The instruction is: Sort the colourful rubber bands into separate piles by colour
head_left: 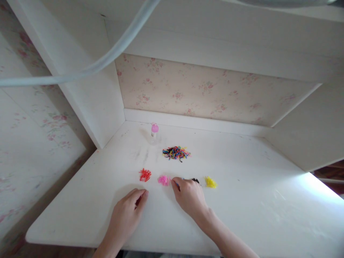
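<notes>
My right hand [189, 193] is closed in a pinch at the right edge of a small pink pile of rubber bands [163, 180], with a pink rubber band [170, 180] at its fingertips. It partly covers a black pile [196, 180], and bits of blue show around its fingers. My left hand [129, 208] rests on the table with fingers curled and thumb against forefinger; whatever may be inside is hidden. Just beyond it lies a red pile [145, 175]. A yellow pile [210, 182] sits to the right. Farther back is a larger mixed-colour heap [176, 153].
A small clear container with a pink lid [154, 128] stands behind the piles on the white table [258, 208]. White panels [77, 68] enclose the left, back and right. A pale cable [118, 53] crosses the upper left, close to the camera.
</notes>
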`<act>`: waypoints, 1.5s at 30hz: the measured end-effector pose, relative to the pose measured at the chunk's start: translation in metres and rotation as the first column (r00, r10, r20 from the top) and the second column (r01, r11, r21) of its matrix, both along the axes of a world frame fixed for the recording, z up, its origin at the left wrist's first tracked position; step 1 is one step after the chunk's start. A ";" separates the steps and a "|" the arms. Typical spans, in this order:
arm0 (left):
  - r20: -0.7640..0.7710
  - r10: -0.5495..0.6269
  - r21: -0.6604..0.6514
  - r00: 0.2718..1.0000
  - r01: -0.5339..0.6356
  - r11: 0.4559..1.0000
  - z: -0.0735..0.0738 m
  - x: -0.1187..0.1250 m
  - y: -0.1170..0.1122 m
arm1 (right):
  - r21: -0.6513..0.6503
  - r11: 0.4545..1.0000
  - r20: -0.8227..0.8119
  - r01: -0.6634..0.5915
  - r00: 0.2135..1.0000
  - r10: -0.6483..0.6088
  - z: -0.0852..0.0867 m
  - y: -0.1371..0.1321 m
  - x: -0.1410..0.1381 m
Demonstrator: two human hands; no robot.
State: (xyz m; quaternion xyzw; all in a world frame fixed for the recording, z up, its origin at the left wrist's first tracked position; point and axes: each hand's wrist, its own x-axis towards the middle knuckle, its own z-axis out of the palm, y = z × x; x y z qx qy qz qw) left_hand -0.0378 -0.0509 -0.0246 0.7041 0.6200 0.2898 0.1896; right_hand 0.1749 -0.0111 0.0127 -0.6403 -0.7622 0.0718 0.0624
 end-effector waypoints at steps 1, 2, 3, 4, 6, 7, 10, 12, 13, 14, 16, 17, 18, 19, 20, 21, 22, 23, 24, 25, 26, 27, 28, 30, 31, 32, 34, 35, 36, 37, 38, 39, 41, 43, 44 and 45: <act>-0.005 0.001 0.001 1.000 -0.001 1.000 0.000 0.000 0.000 | 0.006 1.000 0.027 -0.007 1.000 0.007 -0.002 -0.001 -0.003; -0.010 0.003 0.000 1.000 -0.003 1.000 0.000 0.000 0.001 | 0.013 1.000 0.051 -0.016 0.999 0.015 -0.005 -0.001 -0.005; -0.015 0.005 -0.002 1.000 -0.005 1.000 -0.001 0.000 0.001 | 0.022 0.999 0.073 -0.026 0.997 0.024 -0.007 -0.001 -0.007; -0.020 0.008 -0.005 1.000 -0.009 1.000 -0.001 0.000 0.001 | 0.032 0.999 0.092 -0.038 0.995 0.035 -0.009 0.000 -0.009; -0.029 0.010 -0.009 1.000 -0.010 1.000 -0.001 0.000 0.002 | 0.050 0.997 0.119 -0.063 0.991 0.057 -0.012 0.001 -0.011; -0.031 0.010 -0.010 0.999 -0.010 1.000 -0.001 0.000 0.002 | 0.057 0.996 0.126 -0.072 0.990 0.065 -0.013 0.001 -0.012; -0.024 0.002 -0.014 1.000 -0.002 1.000 0.000 0.000 0.002 | 0.070 0.994 0.125 -0.088 0.989 0.079 -0.013 -0.001 -0.013; -0.015 -0.001 -0.010 1.000 0.001 1.000 0.001 0.001 0.001 | 0.077 0.993 0.114 -0.085 0.991 0.076 -0.011 -0.003 -0.012; -0.012 -0.004 -0.011 1.000 0.004 1.000 0.002 0.001 0.001 | 0.081 0.993 0.102 -0.083 0.992 0.075 -0.009 -0.005 -0.010; -0.009 -0.006 -0.014 1.000 0.006 1.000 0.003 0.001 0.001 | 0.084 0.993 0.087 -0.077 0.994 0.070 -0.007 -0.007 -0.008; 0.001 -0.005 -0.017 1.000 0.005 1.000 0.005 0.001 0.000 | 0.094 0.994 0.039 -0.052 0.998 0.049 -0.004 -0.012 -0.001; 0.005 -0.001 -0.016 1.000 0.001 1.000 0.005 0.002 0.000 | 0.101 0.994 0.007 -0.035 0.999 0.034 -0.004 -0.016 0.004; 0.007 0.005 -0.015 1.000 -0.005 1.000 0.006 0.002 0.000 | 0.107 0.994 -0.033 -0.013 0.999 0.016 -0.004 -0.020 0.010; 0.006 0.011 -0.014 1.000 -0.011 1.000 0.007 0.003 0.000 | 0.113 0.994 -0.077 0.013 0.997 -0.004 -0.005 -0.025 0.016; 0.000 0.013 -0.013 1.000 -0.013 1.000 0.008 0.004 0.000 | 0.115 0.993 -0.126 0.040 0.992 -0.025 -0.008 -0.030 0.024; -0.009 0.007 -0.014 1.000 -0.007 1.000 0.009 0.006 0.001 | 0.114 0.991 -0.179 0.064 0.983 -0.043 -0.011 -0.036 0.031; -0.020 -0.006 -0.016 1.000 0.006 1.000 0.011 0.008 0.002 | 0.110 0.990 -0.234 0.088 0.970 -0.060 -0.015 -0.043 0.039; -0.032 -0.024 -0.016 0.999 0.024 1.000 0.013 0.011 0.003 | 0.104 0.988 -0.292 0.110 0.954 -0.076 -0.020 -0.049 0.047; -0.044 -0.049 -0.015 0.998 0.048 0.999 0.017 0.015 0.006 | 0.099 0.986 -0.352 0.132 0.932 -0.089 -0.026 -0.056 0.054; -0.058 -0.075 -0.012 0.995 0.075 0.997 0.021 0.020 0.009 | 0.094 0.983 -0.411 0.161 0.905 -0.109 -0.030 -0.063 0.061; -0.073 -0.098 -0.006 0.993 0.098 0.995 0.026 0.026 0.013 | 0.092 0.976 -0.467 0.198 0.874 -0.133 -0.035 -0.069 0.067; -0.089 -0.120 0.001 0.989 0.120 0.993 0.031 0.033 0.018 | 0.091 0.965 -0.516 0.245 0.840 -0.165 -0.039 -0.074 0.071; -0.105 -0.145 0.005 0.984 0.146 0.989 0.037 0.040 0.024 | 0.091 0.951 -0.557 0.294 0.807 -0.196 -0.041 -0.079 0.075; -0.140 -0.194 -0.009 0.971 0.195 0.981 0.046 0.058 0.040 | 0.092 0.923 -0.611 0.372 0.754 -0.243 -0.043 -0.085 0.079; -0.157 -0.226 -0.038 0.961 0.223 0.974 0.050 0.067 0.049 | 0.094 0.916 -0.626 0.390 0.739 -0.251 -0.043 -0.087 0.079; -0.184 -0.241 -0.084 0.953 0.229 0.970 0.052 0.077 0.059 | 0.097 0.915 -0.634 0.391 0.733 -0.246 -0.042 -0.088 0.079; -0.256 -0.230 -0.143 0.939 0.199 0.970 0.054 0.095 0.080 | 0.107 0.925 -0.644 0.364 0.735 -0.214 -0.039 -0.089 0.076; -0.272 -0.218 -0.147 0.937 0.183 0.972 0.054 0.104 0.089 | 0.115 0.930 -0.648 0.349 0.736 -0.196 -0.038 -0.089 0.075; -0.293 -0.205 -0.152 0.934 0.166 0.974 0.053 0.112 0.097 | 0.125 0.932 -0.652 0.339 0.736 -0.180 -0.037 -0.089 0.074; -0.312 -0.189 -0.150 0.931 0.148 0.978 0.051 0.119 0.105 | 0.137 0.933 -0.656 0.334 0.736 -0.168 -0.037 -0.089 0.073; -0.332 -0.174 -0.145 0.927 0.132 0.981 0.050 0.126 0.110 | 0.147 0.931 -0.659 0.334 0.735 -0.159 -0.036 -0.090 0.072; -0.353 -0.159 -0.137 0.922 0.117 0.984 0.048 0.132 0.115 | 0.154 0.929 -0.663 0.336 0.733 -0.155 -0.036 -0.090 0.072; -0.393 -0.133 -0.115 0.910 0.095 0.989 0.045 0.141 0.120 | 0.158 0.927 -0.671 0.339 0.726 -0.151 -0.036 -0.090 0.072; -0.429 -0.118 -0.095 0.896 0.085 0.992 0.043 0.147 0.122 | 0.158 0.928 -0.681 0.337 0.718 -0.145 -0.035 -0.090 0.073; -0.444 -0.114 -0.088 0.889 0.083 0.993 0.042 0.149 0.122 | 0.159 0.929 -0.685 0.335 0.715 -0.140 -0.035 -0.090 0.073; -0.458 -0.111 -0.083 0.882 0.082 0.993 0.042 0.150 0.123 | 0.159 0.931 -0.687 0.329 0.714 -0.135 -0.036 -0.090 0.073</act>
